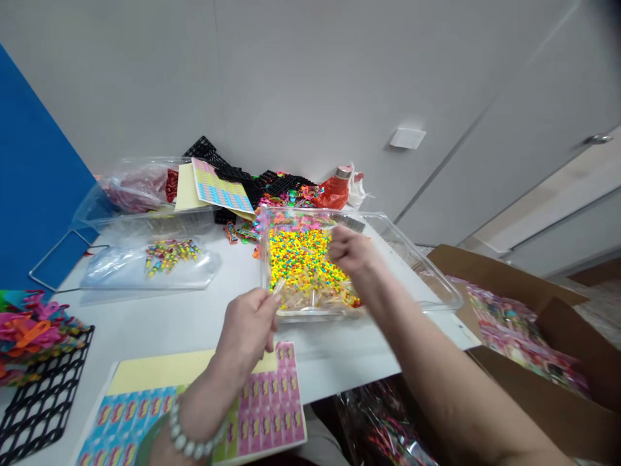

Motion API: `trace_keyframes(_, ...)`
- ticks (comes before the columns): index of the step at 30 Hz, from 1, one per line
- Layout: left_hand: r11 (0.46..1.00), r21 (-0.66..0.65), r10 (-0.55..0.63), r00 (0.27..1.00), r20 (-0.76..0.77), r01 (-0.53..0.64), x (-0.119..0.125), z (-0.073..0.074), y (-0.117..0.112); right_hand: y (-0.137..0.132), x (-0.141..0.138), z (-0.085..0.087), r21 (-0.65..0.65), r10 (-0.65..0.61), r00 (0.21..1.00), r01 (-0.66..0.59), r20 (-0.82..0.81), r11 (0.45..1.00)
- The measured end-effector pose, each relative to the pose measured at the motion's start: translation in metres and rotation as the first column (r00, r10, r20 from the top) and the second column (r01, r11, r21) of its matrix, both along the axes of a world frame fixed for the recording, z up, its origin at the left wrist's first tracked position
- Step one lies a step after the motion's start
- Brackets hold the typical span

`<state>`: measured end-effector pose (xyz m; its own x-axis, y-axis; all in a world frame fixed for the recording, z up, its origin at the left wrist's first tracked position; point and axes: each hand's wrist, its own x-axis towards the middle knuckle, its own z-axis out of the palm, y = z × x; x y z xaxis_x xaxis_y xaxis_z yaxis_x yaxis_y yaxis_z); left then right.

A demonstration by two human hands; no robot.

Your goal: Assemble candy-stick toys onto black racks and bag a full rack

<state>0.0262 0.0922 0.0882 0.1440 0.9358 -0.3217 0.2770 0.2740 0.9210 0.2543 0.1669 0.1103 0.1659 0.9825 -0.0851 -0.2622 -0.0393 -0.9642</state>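
A clear plastic tray (310,265) stands on the white table (165,323), heaped with small yellow, green and red candies (301,259). My left hand (247,327) sits at the tray's near left corner, its fingers closed on a thin clear plastic tube (279,288). My right hand (352,251) hangs over the tray's right part with curled fingers, and whatever they may hold is hidden. Sheets of pink and blue printed labels (272,395) lie under my left forearm, which wears a pearl-like bead bracelet (187,437).
A plastic bag of candy-filled tubes (169,259) lies left of the tray. Black plastic mesh racks (39,401) and colourful bows (29,330) sit at the left. Black racks and bags (242,181) pile up behind. A cardboard box of shiny packets (514,330) stands at the right.
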Motion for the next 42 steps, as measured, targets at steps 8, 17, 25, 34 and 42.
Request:
trace_keyframes(8, 1.0, 0.012, 0.014, 0.977, 0.211, -0.017, -0.024, -0.027, -0.005, -0.02, 0.04, 0.013, 0.057, -0.066, 0.996, 0.063, 0.059, 0.996)
trace_keyframes(17, 0.754, 0.519, 0.018, 0.776, -0.63, 0.403, 0.024, 0.003, 0.027, 0.007, -0.004, -0.022, -0.006, 0.129, 0.908, -0.138, 0.4, 0.99)
trace_keyframes(25, 0.697, 0.481, -0.012, 0.68, -0.733, 0.531, 0.036, -0.014, 0.034, 0.034, 0.013, -0.048, -0.106, 0.232, 0.725, -0.216, 0.648, 0.971)
trace_keyframes(34, 0.717, 0.696, 0.176, 0.976, -0.126, -0.039, -0.005, -0.016, 0.028, 0.076, -0.022, -0.074, -0.372, 0.321, -0.239, -0.213, 0.917, 0.904)
trace_keyframes(42, 0.828, 0.544, 0.22, 0.971, -0.092, -0.136, -0.021, -0.021, 0.032, 0.079, -0.05, -0.075, -0.336, 0.38, 0.043, -0.387, 0.924, 0.859)
